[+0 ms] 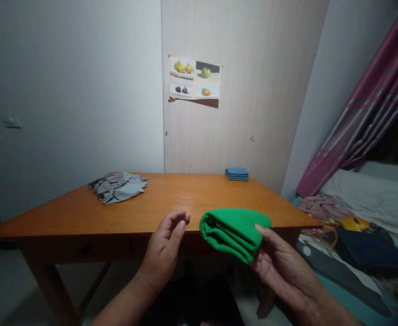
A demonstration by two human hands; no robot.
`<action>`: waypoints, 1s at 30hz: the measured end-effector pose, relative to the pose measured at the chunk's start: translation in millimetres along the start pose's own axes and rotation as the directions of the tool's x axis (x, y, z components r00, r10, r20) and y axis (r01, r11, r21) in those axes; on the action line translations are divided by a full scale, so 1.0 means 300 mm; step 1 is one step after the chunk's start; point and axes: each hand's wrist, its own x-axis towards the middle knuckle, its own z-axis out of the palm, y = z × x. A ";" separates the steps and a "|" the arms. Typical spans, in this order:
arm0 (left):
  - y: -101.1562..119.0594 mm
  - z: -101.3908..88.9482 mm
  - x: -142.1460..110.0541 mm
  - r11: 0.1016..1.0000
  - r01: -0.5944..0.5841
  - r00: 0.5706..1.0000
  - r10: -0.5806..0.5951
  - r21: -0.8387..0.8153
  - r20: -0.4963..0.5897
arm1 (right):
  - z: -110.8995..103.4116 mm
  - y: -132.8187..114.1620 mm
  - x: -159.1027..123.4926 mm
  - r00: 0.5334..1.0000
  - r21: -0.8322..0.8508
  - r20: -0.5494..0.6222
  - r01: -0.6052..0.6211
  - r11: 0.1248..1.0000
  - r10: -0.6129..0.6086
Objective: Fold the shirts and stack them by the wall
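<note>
A folded green cloth [234, 228] hangs in the air in front of the table edge, its layered folds facing left. My right hand [277, 258] grips its right end, thumb on top and fingers underneath. To the left of the cloth and apart from it is my left hand [167, 242]. Its fingers are loosely curled, with a small gap to the thumb and nothing between them.
On the wooden table [185, 199], a crumpled grey and striped garment [120, 186] lies at the far left. A stack of folded blue cloth [237, 174] sits at the back right. Beyond the table's right side is a bed with a dark flat item [371, 251] and bedding [371, 194].
</note>
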 end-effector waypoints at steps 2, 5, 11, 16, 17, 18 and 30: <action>0.007 0.015 0.007 0.995 0.077 0.995 -0.073 -0.063 0.069 | -0.002 0.005 0.004 1.000 0.001 0.000 0.008 1.000 -0.008; 0.019 0.038 0.009 0.976 0.178 0.973 -0.155 -0.127 0.169 | -0.009 0.025 0.014 1.000 -0.025 -0.020 0.024 0.999 -0.024; 0.011 0.087 0.006 0.900 0.382 0.907 -0.321 -0.210 0.273 | -0.019 0.074 0.023 0.994 -0.143 -0.072 0.076 0.987 -0.087; -0.043 0.109 0.018 0.882 0.415 0.898 -0.356 -0.223 0.260 | -0.024 0.112 0.004 0.994 -0.259 -0.028 0.098 0.961 -0.109; -0.056 0.112 0.022 0.888 0.400 0.905 -0.344 -0.227 0.250 | -0.025 0.119 0.001 0.994 -0.278 -0.028 0.096 0.956 -0.108; -0.068 0.114 0.026 0.892 0.387 0.912 -0.334 -0.233 0.237 | -0.027 0.126 -0.002 0.994 -0.292 -0.032 0.095 0.952 -0.109; -0.107 0.105 0.026 0.599 0.606 0.796 -0.473 -0.524 0.379 | -0.039 0.163 0.027 0.988 -0.297 -0.062 0.116 0.948 -0.140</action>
